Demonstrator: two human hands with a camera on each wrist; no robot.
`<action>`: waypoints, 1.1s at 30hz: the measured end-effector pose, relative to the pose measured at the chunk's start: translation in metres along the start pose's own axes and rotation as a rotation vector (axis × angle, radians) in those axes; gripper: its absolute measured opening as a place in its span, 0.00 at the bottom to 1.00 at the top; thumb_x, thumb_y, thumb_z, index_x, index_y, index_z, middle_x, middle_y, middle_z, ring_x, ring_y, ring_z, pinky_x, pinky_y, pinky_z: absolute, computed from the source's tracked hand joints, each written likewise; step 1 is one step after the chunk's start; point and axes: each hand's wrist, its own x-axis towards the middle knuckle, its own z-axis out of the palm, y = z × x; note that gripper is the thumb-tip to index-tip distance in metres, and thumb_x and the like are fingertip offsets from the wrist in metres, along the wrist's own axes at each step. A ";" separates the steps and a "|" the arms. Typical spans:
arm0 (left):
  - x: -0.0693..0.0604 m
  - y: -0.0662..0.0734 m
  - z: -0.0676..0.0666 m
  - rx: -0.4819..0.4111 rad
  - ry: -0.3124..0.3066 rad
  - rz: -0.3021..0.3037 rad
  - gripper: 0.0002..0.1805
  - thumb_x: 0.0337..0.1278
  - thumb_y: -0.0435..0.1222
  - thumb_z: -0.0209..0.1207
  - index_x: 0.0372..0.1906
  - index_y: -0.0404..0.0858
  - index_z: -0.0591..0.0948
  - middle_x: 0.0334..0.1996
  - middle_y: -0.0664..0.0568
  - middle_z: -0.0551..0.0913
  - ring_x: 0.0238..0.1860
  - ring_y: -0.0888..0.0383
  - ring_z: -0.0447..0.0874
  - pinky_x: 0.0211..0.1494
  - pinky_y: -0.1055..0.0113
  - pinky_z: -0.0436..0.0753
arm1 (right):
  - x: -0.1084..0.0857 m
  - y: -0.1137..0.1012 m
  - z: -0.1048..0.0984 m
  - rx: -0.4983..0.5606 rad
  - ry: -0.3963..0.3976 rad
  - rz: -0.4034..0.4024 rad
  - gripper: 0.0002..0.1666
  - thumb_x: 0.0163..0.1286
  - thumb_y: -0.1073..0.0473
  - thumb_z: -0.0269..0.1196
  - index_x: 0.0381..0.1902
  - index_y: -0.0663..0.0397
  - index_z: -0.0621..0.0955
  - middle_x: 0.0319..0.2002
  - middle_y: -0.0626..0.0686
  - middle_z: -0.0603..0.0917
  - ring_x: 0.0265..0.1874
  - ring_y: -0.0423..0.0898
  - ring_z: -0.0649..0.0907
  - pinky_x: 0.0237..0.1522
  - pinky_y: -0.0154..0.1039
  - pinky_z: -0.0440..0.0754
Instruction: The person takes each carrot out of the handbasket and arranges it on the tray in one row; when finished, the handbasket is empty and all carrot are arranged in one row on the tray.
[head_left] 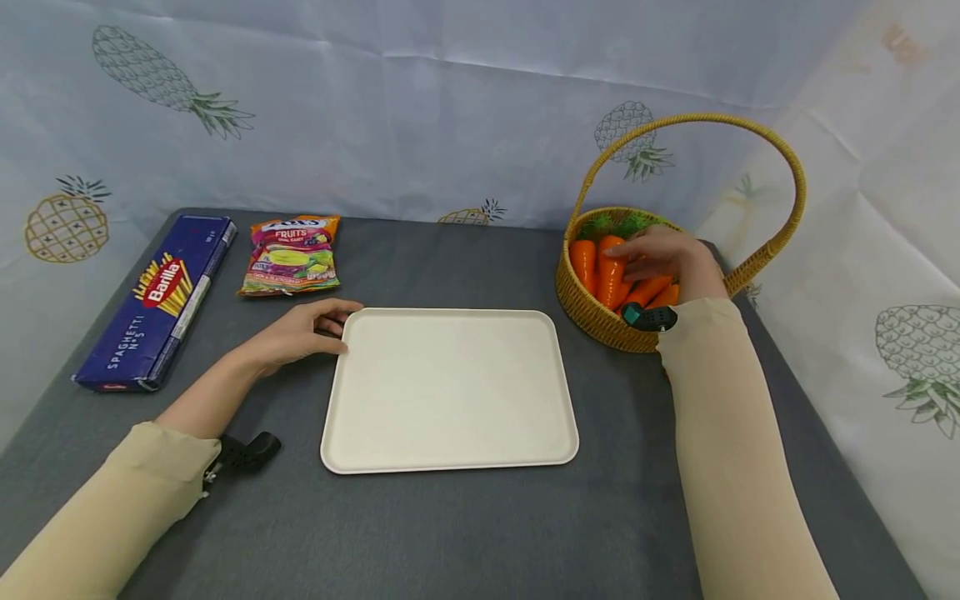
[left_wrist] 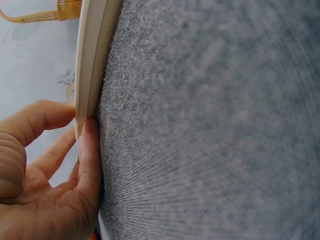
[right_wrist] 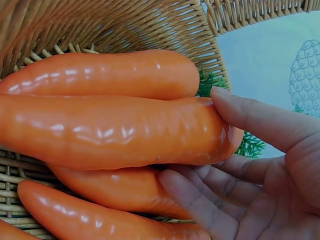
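My left hand (head_left: 300,333) is at the far left corner of a cream tray (head_left: 450,392) lying flat on the table. In the left wrist view its thumb and a finger pinch the tray's rim (left_wrist: 91,65) from both sides. On the right, my right hand (head_left: 663,250) reaches into a wicker basket (head_left: 573,308) of several orange carrots with green tops. The right wrist view shows the thumb on the thick end of one carrot (right_wrist: 125,130), with fingers curled beneath it. That carrot lies among the others, against another carrot (right_wrist: 110,75).
A blue spaghetti box (head_left: 161,304) lies at the table's left edge, beside a colourful candy bag (head_left: 292,254). The basket's tall handle (head_left: 798,183) arches above and right of my right hand. A pineapple-print cloth (head_left: 450,108) hangs behind the grey table (head_left: 450,533).
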 end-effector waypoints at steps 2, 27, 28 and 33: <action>-0.001 0.000 0.000 0.000 0.000 -0.002 0.36 0.61 0.34 0.63 0.73 0.35 0.65 0.57 0.39 0.74 0.47 0.58 0.73 0.45 0.74 0.76 | 0.002 0.000 -0.001 0.007 -0.002 -0.006 0.40 0.71 0.41 0.60 0.69 0.61 0.67 0.56 0.46 0.75 0.55 0.47 0.82 0.70 0.51 0.72; -0.001 0.000 0.000 0.002 -0.001 0.012 0.36 0.61 0.34 0.63 0.73 0.35 0.65 0.57 0.39 0.73 0.49 0.56 0.72 0.46 0.75 0.76 | -0.032 -0.012 -0.032 0.425 0.053 -0.127 0.58 0.70 0.52 0.62 0.80 0.56 0.36 0.51 0.45 0.73 0.39 0.37 0.85 0.49 0.34 0.85; -0.001 0.000 -0.001 0.003 -0.001 0.013 0.36 0.61 0.34 0.63 0.73 0.35 0.65 0.57 0.39 0.73 0.49 0.56 0.72 0.46 0.75 0.76 | -0.035 -0.015 -0.031 0.463 0.041 -0.138 0.58 0.70 0.54 0.62 0.80 0.55 0.35 0.52 0.46 0.72 0.39 0.38 0.86 0.49 0.34 0.86; 0.000 -0.002 -0.001 0.001 -0.004 0.018 0.36 0.61 0.34 0.63 0.73 0.35 0.65 0.59 0.39 0.73 0.50 0.56 0.73 0.47 0.76 0.76 | -0.046 -0.027 -0.020 0.535 0.011 -0.215 0.57 0.71 0.57 0.61 0.79 0.56 0.34 0.55 0.50 0.72 0.41 0.39 0.87 0.47 0.34 0.86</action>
